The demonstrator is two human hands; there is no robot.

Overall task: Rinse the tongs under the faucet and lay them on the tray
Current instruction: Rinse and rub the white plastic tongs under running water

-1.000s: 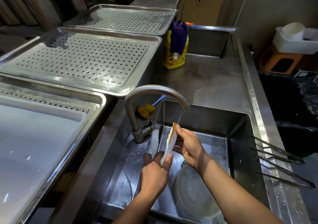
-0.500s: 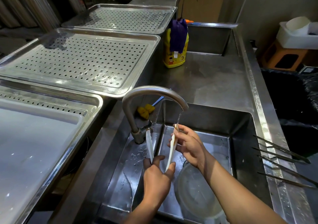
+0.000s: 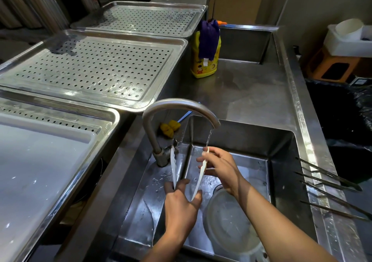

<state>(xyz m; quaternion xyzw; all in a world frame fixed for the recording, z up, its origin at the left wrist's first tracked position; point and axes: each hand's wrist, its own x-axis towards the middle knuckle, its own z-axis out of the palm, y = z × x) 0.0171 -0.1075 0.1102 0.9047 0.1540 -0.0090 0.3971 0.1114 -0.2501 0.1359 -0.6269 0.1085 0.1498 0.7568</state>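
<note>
White plastic tongs (image 3: 173,167) stand tips-up over the sink (image 3: 281,141), their two arms spread apart. My left hand (image 3: 181,207) grips their hinge end from below. My right hand (image 3: 218,166) pinches the right arm near its tip, under the thin stream of water from the curved faucet (image 3: 181,104). A perforated steel tray (image 3: 90,70) lies to the upper left, with a second one (image 3: 145,18) behind it.
A clear bowl (image 3: 231,221) sits in the sink bottom. Several long metal tongs (image 3: 332,189) lie across the right rim. A yellow soap bottle (image 3: 205,60) with a purple cloth stands behind, a yellow sponge (image 3: 169,128) by the faucet, a white tray (image 3: 36,171) at left.
The tongs' arms have spread apart and turned edge-on. My right hand slid up the right arm toward its tip, under the water. The left hand stays at the hinge.
</note>
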